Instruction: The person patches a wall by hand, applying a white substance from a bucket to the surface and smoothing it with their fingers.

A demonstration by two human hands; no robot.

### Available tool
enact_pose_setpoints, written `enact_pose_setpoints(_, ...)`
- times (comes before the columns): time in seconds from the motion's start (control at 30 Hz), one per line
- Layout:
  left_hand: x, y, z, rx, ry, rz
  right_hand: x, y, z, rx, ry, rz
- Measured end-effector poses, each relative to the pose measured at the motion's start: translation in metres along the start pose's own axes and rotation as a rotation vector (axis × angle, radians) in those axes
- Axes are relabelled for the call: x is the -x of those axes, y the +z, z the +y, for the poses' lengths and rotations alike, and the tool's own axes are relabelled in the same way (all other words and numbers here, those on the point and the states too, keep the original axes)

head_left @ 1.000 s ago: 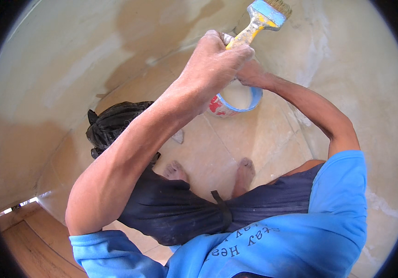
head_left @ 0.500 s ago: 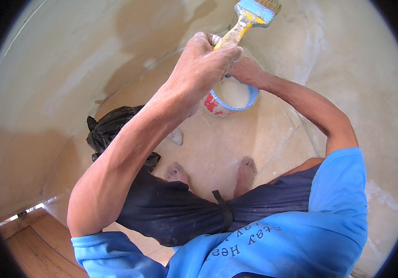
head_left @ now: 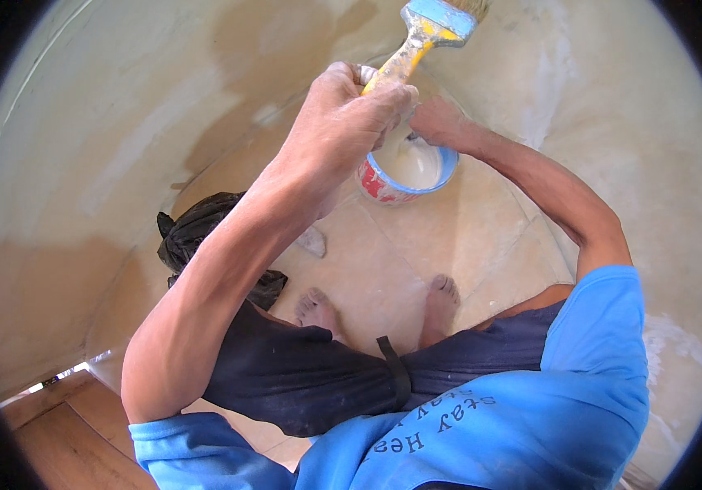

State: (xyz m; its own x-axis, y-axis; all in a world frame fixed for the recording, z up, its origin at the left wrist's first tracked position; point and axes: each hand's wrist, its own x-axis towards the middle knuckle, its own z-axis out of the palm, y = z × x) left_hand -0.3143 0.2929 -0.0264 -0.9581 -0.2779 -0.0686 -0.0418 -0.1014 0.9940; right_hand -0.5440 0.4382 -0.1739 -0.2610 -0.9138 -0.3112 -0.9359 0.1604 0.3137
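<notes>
My left hand (head_left: 338, 122) is closed round the yellow, paint-smeared handle of a wide paintbrush (head_left: 436, 23). The brush points up and away, its bristles partly cut off by the top edge of the view. Just beyond that wrist stands a small bucket (head_left: 381, 190), red and white outside with a blue rim, holding off-white liquid (head_left: 412, 167). At the bucket's far right side is my right hand (head_left: 441, 122), fingers curled down over the opening. A small dark bit shows under its fingers, but what they grip is mostly hidden.
A crumpled black plastic bag (head_left: 196, 233) lies on the tiled floor (head_left: 383, 237) to the left, with a pale flat piece (head_left: 312, 241) beside it. My bare feet are near the bucket. Walls (head_left: 65, 188) curve round both sides, and a wooden panel (head_left: 81, 433) is at lower left.
My left hand and the paintbrush have shifted slightly left. More of the bucket's opening and the liquid now shows. My right hand stays by the bucket with a small shift.
</notes>
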Motion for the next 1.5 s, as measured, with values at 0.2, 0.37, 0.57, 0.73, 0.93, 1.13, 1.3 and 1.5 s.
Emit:
enact_pose_setpoints(0.2, -0.001, 0.002, -0.002, -0.074, -0.047, 0.03, -0.007, 0.001, -0.027, -0.022, -0.052, 0.111)
enact_pose_setpoints(0.37, -0.002, 0.002, -0.002, -0.07, -0.066, 0.017, 0.012, -0.005, -0.033, 0.041, -0.281, 0.098)
enact_pose_setpoints(0.57, -0.003, 0.009, -0.001, -0.101, -0.116, 0.006, 0.018, 0.017, -0.019, -0.013, -0.259, 0.183)
enact_pose_setpoints(0.73, -0.001, 0.012, -0.001, -0.089, -0.127, -0.025, -0.004, 0.011, -0.016, 0.016, -0.164, 0.304)
enact_pose_setpoints(0.93, 0.002, 0.01, -0.001, -0.083, -0.156, -0.016, 0.004, 0.012, -0.024, 0.066, -0.165, 0.293)
enact_pose_setpoints(1.13, 0.004, 0.006, -0.001, -0.087, -0.135, -0.01, 0.023, -0.001, -0.031, -0.012, -0.298, 0.196)
enact_pose_setpoints(1.3, 0.004, 0.014, 0.003, -0.093, -0.151, -0.018, 0.019, 0.012, -0.016, 0.088, -0.212, 0.087)
enact_pose_setpoints(1.5, 0.007, 0.014, 0.003, -0.122, -0.13, -0.023, -0.006, 0.031, -0.012, 0.059, -0.09, 0.378)
